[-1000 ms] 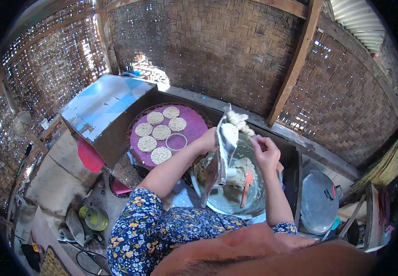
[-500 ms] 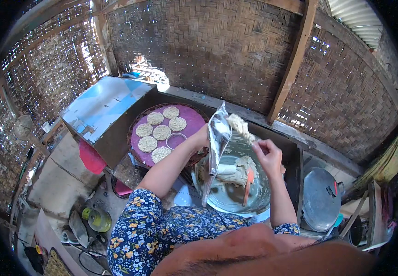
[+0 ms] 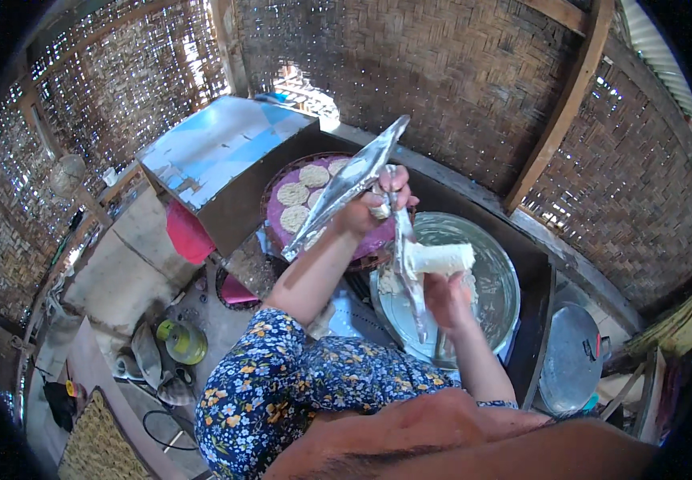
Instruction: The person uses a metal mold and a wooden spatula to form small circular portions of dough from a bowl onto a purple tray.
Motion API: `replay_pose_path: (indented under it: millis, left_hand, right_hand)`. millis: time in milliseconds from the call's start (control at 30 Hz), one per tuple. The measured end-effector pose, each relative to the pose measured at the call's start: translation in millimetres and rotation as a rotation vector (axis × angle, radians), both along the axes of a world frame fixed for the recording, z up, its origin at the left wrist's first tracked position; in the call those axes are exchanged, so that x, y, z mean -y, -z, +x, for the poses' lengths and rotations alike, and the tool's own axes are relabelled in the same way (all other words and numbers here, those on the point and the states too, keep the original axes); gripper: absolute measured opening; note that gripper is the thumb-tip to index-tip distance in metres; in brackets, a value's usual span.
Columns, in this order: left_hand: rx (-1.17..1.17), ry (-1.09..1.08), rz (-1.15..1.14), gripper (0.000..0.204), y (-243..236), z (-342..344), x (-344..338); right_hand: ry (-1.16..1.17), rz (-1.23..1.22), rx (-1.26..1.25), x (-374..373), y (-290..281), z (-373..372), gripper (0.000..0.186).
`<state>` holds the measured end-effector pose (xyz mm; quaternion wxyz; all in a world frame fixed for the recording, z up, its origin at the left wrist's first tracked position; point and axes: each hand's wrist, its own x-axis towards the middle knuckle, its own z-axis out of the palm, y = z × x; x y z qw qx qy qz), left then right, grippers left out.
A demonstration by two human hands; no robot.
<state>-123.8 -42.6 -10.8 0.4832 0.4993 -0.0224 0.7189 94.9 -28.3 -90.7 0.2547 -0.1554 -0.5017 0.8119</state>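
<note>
My left hand (image 3: 378,198) is closed round a long metal press (image 3: 344,178), whose two smeared arms stand spread apart: one slants up to the right, the other (image 3: 407,232) hangs down over a wide metal basin (image 3: 500,320). A white, dough-coated cylinder (image 3: 442,258) juts rightward from the hanging arm. My right hand (image 3: 448,300) is closed against the cylinder's underside, its fingers partly hidden. Pale dough (image 3: 390,280) lies in the basin. Behind my left arm, round, pale, lacy dough discs (image 3: 292,194) lie on a purple sheet in a woven tray (image 3: 278,172), partly covered by the press.
A box-like board with a blue-patterned top (image 3: 222,144) stands back left, a red item (image 3: 188,232) below it. A lidded metal pot (image 3: 570,356) sits right. A green gas cylinder (image 3: 182,340) is on the floor lower left. Woven walls and timber posts (image 3: 558,112) surround the corner.
My left hand has risen with the press, whose arms have opened wider. My right hand has dropped from the lumpy dough strand to the white cylinder, now above the basin. The view has shifted.
</note>
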Motion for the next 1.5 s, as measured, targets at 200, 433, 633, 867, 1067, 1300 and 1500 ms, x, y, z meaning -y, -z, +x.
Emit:
replay_pose_path:
  millis: [200, 433, 633, 867, 1067, 1300, 1500]
  left_hand:
    - [-0.555, -0.363, -0.072, 0.049, -8, -15, 30]
    - [-1.061, -0.588, -0.389, 0.051, 6, -29, 71]
    - [-1.461, -1.005, -0.114, 0.036, -5, -30, 73]
    - [-1.385, -1.023, 0.041, 0.031, 21, -22, 64]
    - [-1.193, -0.941, -0.045, 0.033, 61, -31, 56]
    - [-0.985, -0.414, -0.362, 0.058, 1, -62, 47]
    - [-0.09, 0.53, 0.166, 0.105, -75, -96, 34]
  right_hand:
    - [-0.309, -0.365, -0.453, 29, -52, -5, 0.074]
    - [0.208, 0.42, -0.164, 29, -107, -15, 0.08]
    - [0.512, 1.547, 0.311, 42, -127, -26, 0.078]
    - [0.517, 1.545, 0.564, 75, -112, -38, 0.074]
    - [0.387, 1.399, 0.54, 64, -92, -48, 0.09]
    - [-0.355, 0.101, 0.193, 19, -64, -29, 0.096]
    - [-0.475, -0.214, 0.367, 22, -82, -39, 0.118]
